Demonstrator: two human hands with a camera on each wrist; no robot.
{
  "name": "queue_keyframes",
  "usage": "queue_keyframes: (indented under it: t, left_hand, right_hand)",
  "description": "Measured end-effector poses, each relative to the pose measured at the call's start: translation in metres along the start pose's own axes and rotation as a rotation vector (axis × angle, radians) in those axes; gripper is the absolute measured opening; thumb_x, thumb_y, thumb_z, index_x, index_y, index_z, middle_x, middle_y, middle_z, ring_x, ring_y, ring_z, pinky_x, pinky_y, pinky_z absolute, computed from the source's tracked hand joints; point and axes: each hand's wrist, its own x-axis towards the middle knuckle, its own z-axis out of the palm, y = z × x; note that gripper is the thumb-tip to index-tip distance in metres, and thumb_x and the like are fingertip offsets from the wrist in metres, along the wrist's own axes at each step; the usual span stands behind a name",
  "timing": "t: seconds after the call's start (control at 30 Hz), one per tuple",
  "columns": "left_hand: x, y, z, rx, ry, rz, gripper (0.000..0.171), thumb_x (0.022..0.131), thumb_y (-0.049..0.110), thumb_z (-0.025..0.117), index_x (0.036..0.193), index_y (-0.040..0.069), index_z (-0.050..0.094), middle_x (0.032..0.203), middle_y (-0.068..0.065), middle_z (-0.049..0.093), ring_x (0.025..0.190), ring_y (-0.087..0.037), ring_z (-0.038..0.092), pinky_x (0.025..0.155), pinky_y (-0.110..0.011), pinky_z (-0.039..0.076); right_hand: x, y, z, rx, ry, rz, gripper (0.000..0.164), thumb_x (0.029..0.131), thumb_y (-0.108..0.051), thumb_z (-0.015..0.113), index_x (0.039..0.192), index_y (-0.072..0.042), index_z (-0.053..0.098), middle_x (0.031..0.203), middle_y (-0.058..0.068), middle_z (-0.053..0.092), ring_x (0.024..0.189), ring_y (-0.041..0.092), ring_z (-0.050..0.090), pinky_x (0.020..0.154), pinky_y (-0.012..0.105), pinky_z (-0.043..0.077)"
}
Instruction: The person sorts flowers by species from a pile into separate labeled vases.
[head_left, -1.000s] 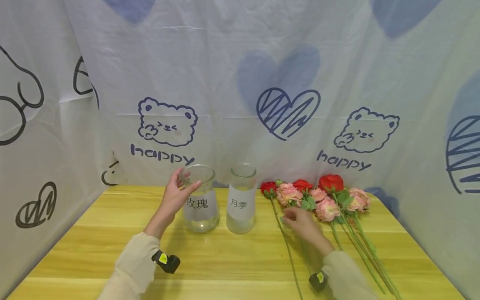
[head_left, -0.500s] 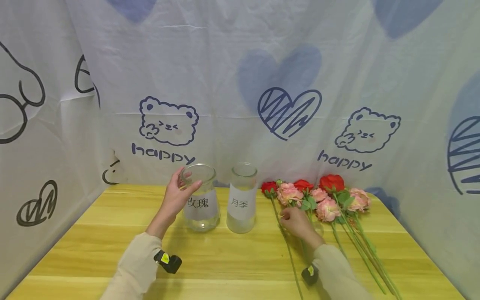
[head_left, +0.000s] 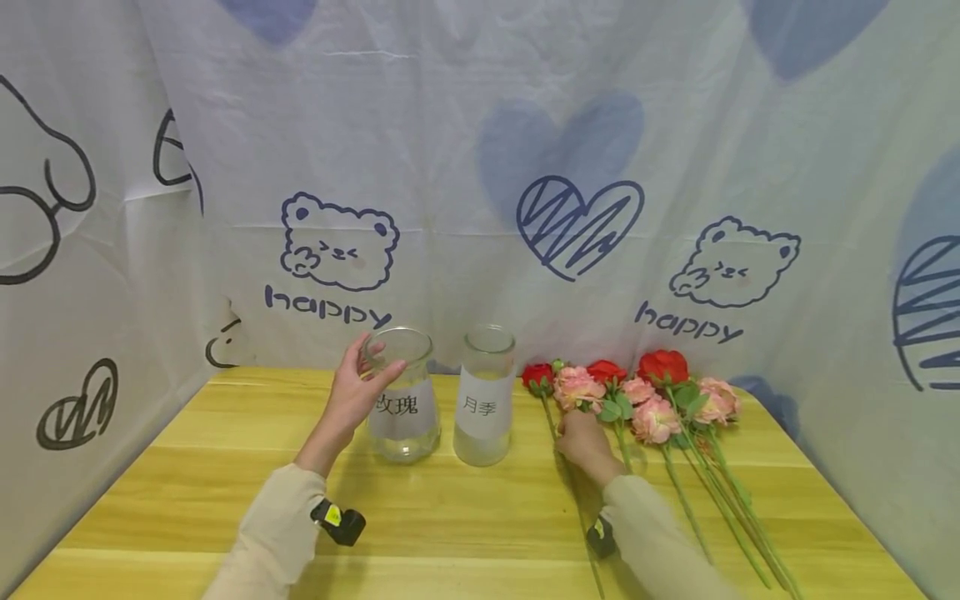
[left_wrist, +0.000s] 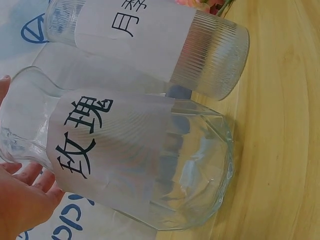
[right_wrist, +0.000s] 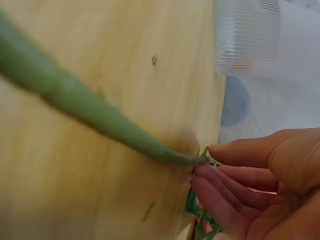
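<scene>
1. The left hand [head_left: 352, 396] curves widely around the neck of a flared clear glass vase [head_left: 405, 452], thumb across the near side and fingers round the far side.
2. That vase stands upright on the wooden surface [head_left: 420, 537], within the left hand's hold; its white paper label [left_wrist: 110, 145] bears the characters 玫瑰.
3. Just to the right of the left hand, between the two hands, a narrower glass vase [head_left: 482, 452] stands upright, ribbed near its base and labelled 月季 on white paper. Neither hand touches it.
4. The right hand [head_left: 587, 442] is nearly closed at the fingertips: thumb and fingers pinch a thin green stem [right_wrist: 105, 112], the remaining fingers bent loosely.
5. The stem appears to belong to the leftmost red rose [head_left: 537, 377], whose bloom lies just beyond the right hand, its lower end running back toward the person beneath the wrist.
6. Beyond and to the right of the right hand lie pink blossoms [head_left: 655, 419], a middle red rose [head_left: 606, 371] and a larger red rose [head_left: 663, 367], with green leaves among them and long stems trailing toward the person.
7. Each wrist, in a pale sleeve [head_left: 262, 533], carries a small black camera [head_left: 341, 523].
8. Behind both hands hangs a white cloth [head_left: 450, 167] printed with blue hearts, bear faces and the word "happy".
</scene>
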Motion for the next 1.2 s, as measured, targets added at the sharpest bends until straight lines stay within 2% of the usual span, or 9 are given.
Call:
queue_keyframes:
  t: [0.1,0.2,0.37,0.47,0.57,0.8,0.93,1.03,1.2]
  left_hand:
    - [0.0,-0.001,0.001,-0.001,0.0,0.0,0.087,0.091,0.031,0.067,0.154,0.007,0.013,0.152,-0.013,0.034,0.137,-0.034,0.03,0.113,-0.043,0.028]
    - [0.0,-0.003,0.002,-0.003,-0.002,0.002,0.088,0.091,0.031,0.068,0.154,0.006,0.012,0.152,-0.013,0.034,0.138,-0.034,0.029,0.114,-0.043,0.027]
    - [0.001,-0.004,0.003,-0.005,-0.002,0.001,0.088,0.09,0.03,0.068,0.154,0.007,0.012,0.152,-0.013,0.034,0.138,-0.034,0.029,0.113,-0.043,0.027]
    - [0.0,-0.003,0.004,-0.005,-0.004,0.0,0.088,0.09,0.031,0.068,0.154,0.007,0.012,0.152,-0.013,0.034,0.137,-0.034,0.03,0.113,-0.044,0.028]
    - [-0.001,-0.001,0.003,-0.006,-0.006,0.004,0.087,0.091,0.031,0.067,0.154,0.008,0.012,0.152,-0.013,0.034,0.137,-0.035,0.029,0.113,-0.044,0.027]
    - [-0.001,-0.002,0.003,-0.009,-0.005,0.008,0.086,0.091,0.03,0.067,0.154,0.007,0.013,0.152,-0.014,0.034,0.138,-0.034,0.029,0.114,-0.042,0.027]
    - [0.001,-0.003,0.002,-0.001,-0.003,0.005,0.086,0.091,0.031,0.067,0.154,0.008,0.013,0.152,-0.013,0.035,0.137,-0.034,0.03,0.113,-0.043,0.028]
    - [0.002,-0.004,0.0,0.001,-0.002,0.003,0.086,0.091,0.031,0.068,0.154,0.009,0.014,0.152,-0.012,0.035,0.137,-0.035,0.03,0.113,-0.043,0.028]
    - [0.002,-0.004,-0.002,-0.012,-0.005,0.007,0.086,0.091,0.03,0.067,0.154,0.008,0.013,0.152,-0.013,0.035,0.138,-0.035,0.028,0.114,-0.043,0.027]
  right_hand:
    - [0.003,-0.004,0.001,-0.045,-0.019,0.055,0.039,0.064,0.008,0.056,0.05,-0.017,0.029,0.052,-0.006,0.019,0.051,0.011,0.018,0.046,0.022,0.015]
    - [0.005,-0.007,0.003,-0.091,-0.022,0.071,0.035,0.066,0.008,0.055,0.05,-0.014,0.034,0.052,-0.002,0.029,0.052,0.015,0.029,0.044,0.027,0.027]
    - [0.005,-0.007,0.004,-0.069,-0.029,0.069,0.033,0.067,0.009,0.051,0.049,-0.013,0.034,0.053,0.001,0.034,0.056,0.019,0.036,0.049,0.03,0.035]
    - [0.003,-0.007,0.002,-0.009,-0.033,0.066,0.034,0.066,0.008,0.049,0.048,-0.015,0.032,0.052,-0.002,0.028,0.054,0.017,0.03,0.048,0.026,0.026]
    - [0.0,-0.007,0.001,0.059,-0.028,0.068,0.028,0.065,0.007,0.05,0.048,-0.013,0.04,0.054,-0.002,0.034,0.055,0.015,0.031,0.048,0.024,0.026]
    - [-0.003,-0.003,0.0,0.4,-0.073,0.131,0.026,0.064,0.011,0.048,0.05,-0.01,0.042,0.046,-0.008,0.03,0.04,0.005,0.029,0.039,0.017,0.026]
    - [-0.007,-0.005,-0.009,0.52,-0.111,0.162,0.005,0.074,0.011,0.054,0.075,0.011,0.059,0.061,0.003,0.05,0.047,0.011,0.047,0.044,0.023,0.044]
    - [-0.009,-0.008,-0.017,0.586,-0.137,0.17,0.016,0.083,0.009,0.057,0.095,0.019,0.058,0.078,0.012,0.057,0.062,0.018,0.057,0.055,0.032,0.056]
    - [-0.01,-0.012,-0.029,0.698,-0.142,0.196,0.024,0.088,0.009,0.057,0.108,0.02,0.055,0.089,0.016,0.06,0.074,0.018,0.059,0.067,0.038,0.059]
